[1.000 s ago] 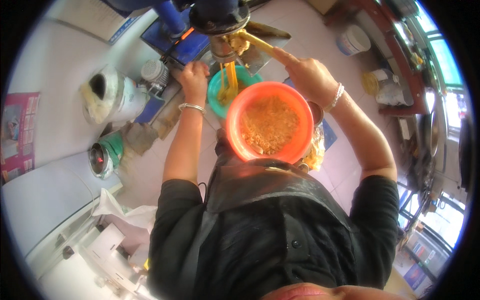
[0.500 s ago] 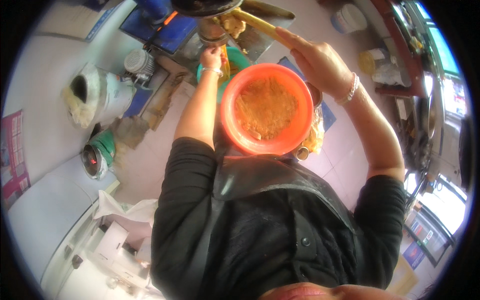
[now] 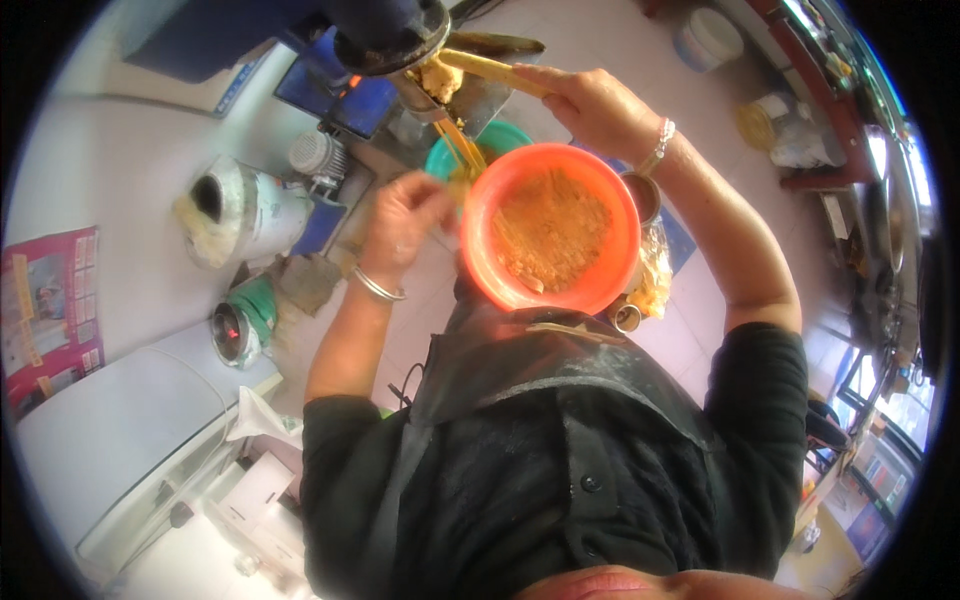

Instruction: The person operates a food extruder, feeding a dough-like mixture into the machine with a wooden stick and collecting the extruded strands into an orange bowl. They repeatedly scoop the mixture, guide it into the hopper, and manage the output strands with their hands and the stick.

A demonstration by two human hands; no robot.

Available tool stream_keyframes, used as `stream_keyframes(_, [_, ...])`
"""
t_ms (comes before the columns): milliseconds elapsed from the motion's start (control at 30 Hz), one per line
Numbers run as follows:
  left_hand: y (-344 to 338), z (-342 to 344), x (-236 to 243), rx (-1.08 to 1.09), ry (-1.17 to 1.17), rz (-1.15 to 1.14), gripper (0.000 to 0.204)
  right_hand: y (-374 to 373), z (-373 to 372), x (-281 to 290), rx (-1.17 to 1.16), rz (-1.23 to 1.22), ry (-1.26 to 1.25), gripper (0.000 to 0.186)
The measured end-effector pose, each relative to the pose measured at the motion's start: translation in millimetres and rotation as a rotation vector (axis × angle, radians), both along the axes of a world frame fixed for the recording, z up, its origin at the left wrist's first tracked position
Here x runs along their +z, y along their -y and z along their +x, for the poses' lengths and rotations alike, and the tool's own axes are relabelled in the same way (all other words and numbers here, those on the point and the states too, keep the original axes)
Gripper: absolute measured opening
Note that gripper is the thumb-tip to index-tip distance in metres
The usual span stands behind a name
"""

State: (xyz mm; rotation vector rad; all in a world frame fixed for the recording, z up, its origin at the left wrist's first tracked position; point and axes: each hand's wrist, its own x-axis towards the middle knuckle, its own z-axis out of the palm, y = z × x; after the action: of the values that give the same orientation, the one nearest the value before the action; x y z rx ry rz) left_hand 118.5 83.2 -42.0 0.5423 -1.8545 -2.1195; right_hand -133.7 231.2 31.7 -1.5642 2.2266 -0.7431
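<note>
My right hand [image 3: 603, 116] is closed around a yellow wooden stick [image 3: 492, 70], whose far end meets a lump of yellowish dough-like material [image 3: 441, 78] beside a machine's round dark head [image 3: 392, 42]. Yellow-orange strands [image 3: 460, 145] hang from the metal part under that head toward a green basin [image 3: 508, 136]. My left hand [image 3: 402, 228] is left of the red-orange basin [image 3: 478, 262], its fingers bent and tips smeared by motion, so whether they hold anything does not show. Brownish-orange crumbly powder [image 3: 555, 228] lies in the red-orange basin, close before my apron.
A white drum [image 3: 262, 215] and an electric motor [image 3: 318, 153] stand on the left. Below them is a small round burner-like vessel with a red glow [image 3: 230, 338]. A metal cup [image 3: 626, 318] sits right of the red-orange basin. White buckets [image 3: 712, 40] stand far right.
My left hand has come back from the metal part under the machine head, toward me and leftward. My right hand, still on the stick, has shifted slightly left. The whole view has shifted.
</note>
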Motion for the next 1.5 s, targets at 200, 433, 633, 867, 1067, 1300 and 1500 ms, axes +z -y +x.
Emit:
stream_keyframes(200, [38.5, -103.1, 64.9, 0.298, 0.014, -1.136, 0.006, -21.8, -10.4, 7.7, -0.037, -0.128, -0.088, 0.042])
stream_keyframes(433, [39.4, -127.3, 50.3, -0.174, 0.548, -1.767, 0.045, -33.4, 3.0, 5.9, -0.04, -0.019, -0.123, 0.049])
stream_keyframes(633, [41.3, -106.6, 44.6, -0.139, 0.457, -1.777, 0.043, -1.4, 23.2, 3.4, 0.05, 0.11, -0.311, 0.059])
stream_keyframes(867, [29.2, -92.4, 19.6, -0.008, 0.067, -1.805, 0.072, 20.7, 23.2, -6.1, 0.1, 0.133, -0.396, 0.074])
stream_keyframes(1067, [30.2, -109.4, 27.6, -0.061, 0.105, -1.677, 0.064, 33.1, 15.8, -8.4, 0.111, 0.067, -0.36, 0.069])
stream_keyframes(1300, [35.9, -106.1, 22.6, -0.091, 0.108, -1.785, 0.077, -3.3, 10.5, 20.5, 0.137, 0.044, -0.311, 0.062])
stream_keyframes(1500, [23.9, -113.1, 18.3, -0.079, 0.15, -1.755, 0.077, 4.4, 10.4, -3.1, 0.159, 0.113, -0.456, 0.06])
